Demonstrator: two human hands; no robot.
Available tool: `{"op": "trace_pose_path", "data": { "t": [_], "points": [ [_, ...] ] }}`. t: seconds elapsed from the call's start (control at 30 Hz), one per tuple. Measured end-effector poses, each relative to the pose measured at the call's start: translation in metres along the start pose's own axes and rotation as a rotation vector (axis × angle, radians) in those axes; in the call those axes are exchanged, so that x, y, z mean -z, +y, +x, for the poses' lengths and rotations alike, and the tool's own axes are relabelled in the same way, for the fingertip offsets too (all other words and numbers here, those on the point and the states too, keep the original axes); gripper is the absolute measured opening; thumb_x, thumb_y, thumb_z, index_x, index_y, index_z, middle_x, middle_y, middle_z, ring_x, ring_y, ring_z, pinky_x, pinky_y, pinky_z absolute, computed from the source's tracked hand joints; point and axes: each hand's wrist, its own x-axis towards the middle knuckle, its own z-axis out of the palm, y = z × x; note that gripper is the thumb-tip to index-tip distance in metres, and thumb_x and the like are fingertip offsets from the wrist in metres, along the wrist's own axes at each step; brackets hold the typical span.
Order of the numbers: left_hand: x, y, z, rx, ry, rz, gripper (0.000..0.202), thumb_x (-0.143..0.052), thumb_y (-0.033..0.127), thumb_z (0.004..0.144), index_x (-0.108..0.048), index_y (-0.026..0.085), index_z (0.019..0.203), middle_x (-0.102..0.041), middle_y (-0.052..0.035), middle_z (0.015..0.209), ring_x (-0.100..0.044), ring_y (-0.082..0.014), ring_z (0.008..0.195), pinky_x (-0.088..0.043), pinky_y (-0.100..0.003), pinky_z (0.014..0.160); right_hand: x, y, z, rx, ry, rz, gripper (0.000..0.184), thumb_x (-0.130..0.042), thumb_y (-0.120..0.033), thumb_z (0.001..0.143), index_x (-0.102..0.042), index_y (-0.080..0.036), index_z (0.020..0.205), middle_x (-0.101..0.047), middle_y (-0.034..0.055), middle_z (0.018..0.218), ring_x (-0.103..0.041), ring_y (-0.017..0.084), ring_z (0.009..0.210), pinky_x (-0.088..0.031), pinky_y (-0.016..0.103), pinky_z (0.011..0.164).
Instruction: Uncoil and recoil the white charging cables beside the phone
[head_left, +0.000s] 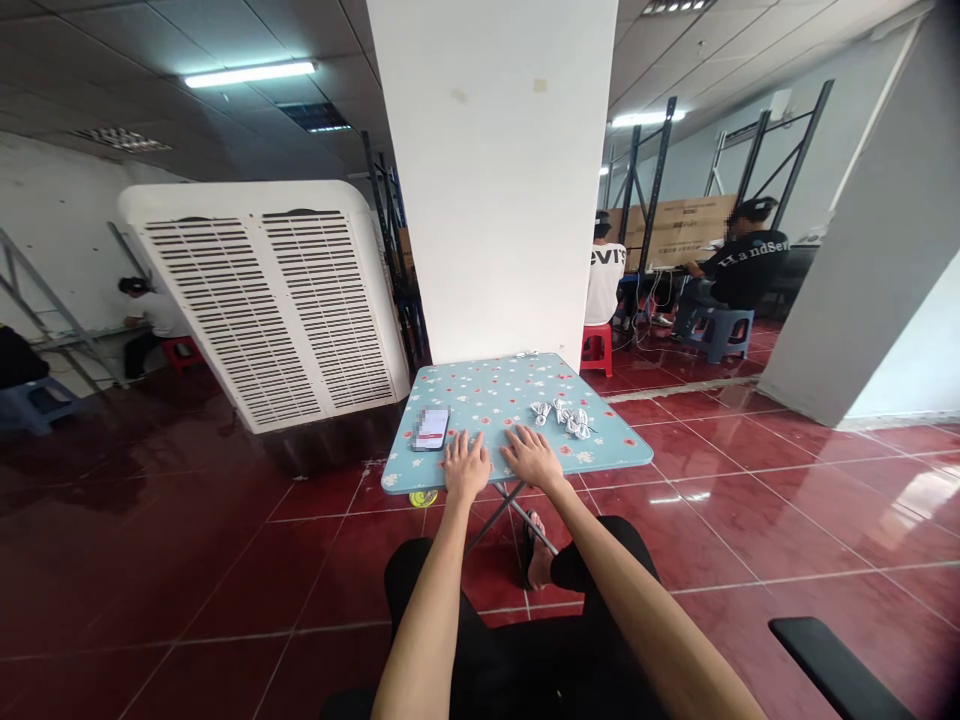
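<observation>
Both my hands rest palm down at the near edge of a small light-blue folding table point(487, 385) with a flower print. My left hand point(466, 466) lies flat with its fingers spread, just right of a smartphone point(431, 428) whose screen is lit. Flat beside it, a little apart, is my right hand point(532, 458), fingers stretched out and holding nothing. Beyond the right hand, several bundled white cables point(574, 420) lie on the tabletop. A small white item point(527, 354) sits at the table's far edge; its kind is too small to make out.
A white pillar point(495, 180) rises directly behind the table. To the left stands a large white air cooler point(277, 310). Several people sit on stools farther back on both sides. A chair armrest point(832, 660) is at lower right, and a yellow round object point(423, 498) lies below the table.
</observation>
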Motion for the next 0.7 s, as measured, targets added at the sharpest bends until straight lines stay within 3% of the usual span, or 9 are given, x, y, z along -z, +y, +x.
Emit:
{"op": "trace_pose_path", "data": {
  "t": [0.7],
  "points": [
    [0.0005,-0.0003,-0.0002,0.007,0.003,-0.001,0.053,-0.034,0.037,0.102,-0.047,0.030,0.153,-0.042,-0.0058,0.161,-0.033,-0.0258,0.152,-0.025,-0.050,0.126,0.0033,-0.0026,-0.0013,0.010,0.031,-0.012,0.058,-0.033,-0.049,0.104,-0.042,-0.021,0.154,-0.037,0.0132,0.163,-0.027,0.026,0.152,-0.018,0.042,0.122]
  ]
}}
